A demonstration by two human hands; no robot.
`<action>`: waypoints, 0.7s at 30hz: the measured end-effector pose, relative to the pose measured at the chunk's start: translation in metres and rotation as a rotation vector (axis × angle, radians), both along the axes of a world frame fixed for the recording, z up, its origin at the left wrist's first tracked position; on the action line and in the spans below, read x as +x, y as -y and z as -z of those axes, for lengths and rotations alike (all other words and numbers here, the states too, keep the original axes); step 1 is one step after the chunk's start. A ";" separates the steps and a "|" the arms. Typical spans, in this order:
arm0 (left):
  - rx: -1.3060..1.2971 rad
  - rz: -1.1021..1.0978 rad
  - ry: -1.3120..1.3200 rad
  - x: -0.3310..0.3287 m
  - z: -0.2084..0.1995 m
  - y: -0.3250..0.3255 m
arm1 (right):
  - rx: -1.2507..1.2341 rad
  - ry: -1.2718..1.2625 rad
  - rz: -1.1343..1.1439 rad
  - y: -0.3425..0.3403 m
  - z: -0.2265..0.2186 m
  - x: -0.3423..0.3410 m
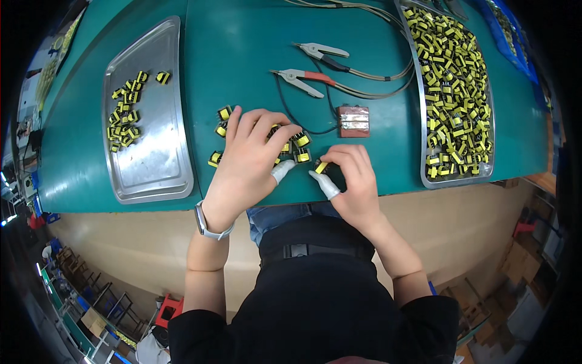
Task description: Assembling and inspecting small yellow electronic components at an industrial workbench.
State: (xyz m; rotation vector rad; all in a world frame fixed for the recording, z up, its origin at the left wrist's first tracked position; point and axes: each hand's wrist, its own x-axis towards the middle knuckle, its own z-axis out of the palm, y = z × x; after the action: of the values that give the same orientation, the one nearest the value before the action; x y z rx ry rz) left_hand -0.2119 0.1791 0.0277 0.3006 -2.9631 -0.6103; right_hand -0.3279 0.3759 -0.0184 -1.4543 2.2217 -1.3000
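Note:
My right hand pinches a small yellow-and-black transformer between thumb and fingertips, just above the table near its front edge. Left of it, my left hand reaches over a loose group of the same small transformers, its fingers spread and curved. Part of that group is hidden beneath the left palm and fingers; a few pieces show beyond the index side and at the wrist side. Both thumbs wear a whitish finger cot. A band with a watch is on my left wrist.
At the left lies a metal tray with several transformers. A fuller metal tray heaped with them stands at the right. Two test clips with cables, one black and one red, lie behind a wired reddish-brown block.

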 end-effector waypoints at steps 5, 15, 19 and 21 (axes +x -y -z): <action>-0.049 0.034 0.024 -0.003 0.000 -0.003 | -0.180 0.601 0.076 -0.009 -0.014 -0.021; 0.063 0.037 -0.097 -0.016 -0.001 -0.040 | 0.144 0.688 0.210 -0.002 -0.028 -0.085; 0.098 0.147 -0.113 -0.014 0.014 -0.036 | 0.175 0.688 0.177 0.001 -0.025 -0.094; 0.146 0.166 -0.134 -0.013 0.016 -0.036 | 0.185 0.599 0.166 0.006 -0.023 -0.094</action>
State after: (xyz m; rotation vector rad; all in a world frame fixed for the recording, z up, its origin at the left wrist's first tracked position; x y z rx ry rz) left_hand -0.2247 0.2152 0.0121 0.0234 -2.8389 -0.8330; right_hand -0.4215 0.3701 0.0048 -0.7003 2.0061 -1.3131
